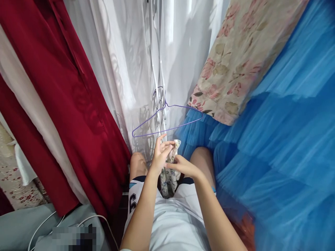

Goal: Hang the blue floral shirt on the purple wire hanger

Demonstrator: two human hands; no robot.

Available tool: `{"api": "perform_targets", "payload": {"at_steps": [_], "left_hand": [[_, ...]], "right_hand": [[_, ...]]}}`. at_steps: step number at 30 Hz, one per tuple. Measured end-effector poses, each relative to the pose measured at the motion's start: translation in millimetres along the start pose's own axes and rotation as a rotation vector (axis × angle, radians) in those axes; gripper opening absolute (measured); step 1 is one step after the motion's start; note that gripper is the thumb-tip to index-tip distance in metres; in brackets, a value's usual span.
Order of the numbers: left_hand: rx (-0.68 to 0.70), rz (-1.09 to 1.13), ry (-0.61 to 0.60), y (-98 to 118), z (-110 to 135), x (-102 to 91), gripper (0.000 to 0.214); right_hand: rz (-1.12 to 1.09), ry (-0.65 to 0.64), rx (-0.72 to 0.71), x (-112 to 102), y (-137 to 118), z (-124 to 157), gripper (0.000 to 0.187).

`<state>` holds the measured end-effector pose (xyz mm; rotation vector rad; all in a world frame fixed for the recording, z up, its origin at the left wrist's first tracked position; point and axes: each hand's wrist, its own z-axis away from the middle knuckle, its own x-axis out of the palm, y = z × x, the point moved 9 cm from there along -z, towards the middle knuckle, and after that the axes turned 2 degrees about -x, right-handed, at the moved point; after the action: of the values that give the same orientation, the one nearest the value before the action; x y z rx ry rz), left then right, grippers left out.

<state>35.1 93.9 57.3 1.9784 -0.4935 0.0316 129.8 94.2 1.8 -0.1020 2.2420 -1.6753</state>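
A: What sits nearest, short of the hands?

B: The wearer's white shirt [178, 223], with white, dark-edged shorts [190, 191] just past it. Both forearms reach forward over them.

A: And the left hand [158, 158]?

B: Narrow: thumb and fingers close together on a floral cloth [177, 144], index finger stretched out ahead.

A: The right hand [184, 165]?

B: Just beside the left, thumb and fingers against the same cloth. I can't tell how firmly it grips, since the fingers are partly hidden.

A: So where exactly is the cloth?

B: Its pale upper end pokes up between the two hands; the rest hangs below them, between the bare knees.

A: Beyond the fingertips?

B: A thin purple hanger [180, 126], just ahead of the left hand. I can't tell whether the outstretched finger touches it. Its hook is up among white straps [154, 66], which hang straight ahead of the hands.

A: To the sides?

B: Layered blue tulle [261, 146] right of the right hand, with a floral garment [230, 69] ahead and to the right. Well left of the left hand, long red fabric [75, 104].

A: Farthest ahead?

B: White drapery [180, 52], behind the straps.
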Motion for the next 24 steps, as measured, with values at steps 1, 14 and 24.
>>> {"api": "perform_targets", "payload": {"at_steps": [1, 14, 24], "left_hand": [[0.003, -0.029, -0.022, 4, 1, 0.5, 0.058], [-0.242, 0.121, -0.530, 55, 57, 1.9, 0.043], [-0.205, 0.012, -0.426, -24, 50, -8.1, 0.054]], "right_hand": [[-0.057, -0.007, -0.015, 6, -6, -2, 0.030], [-0.520, 0.429, 0.127, -40, -5, 11, 0.033], [-0.737, -0.050, 0.133, -8, -92, 44, 0.015]]}}
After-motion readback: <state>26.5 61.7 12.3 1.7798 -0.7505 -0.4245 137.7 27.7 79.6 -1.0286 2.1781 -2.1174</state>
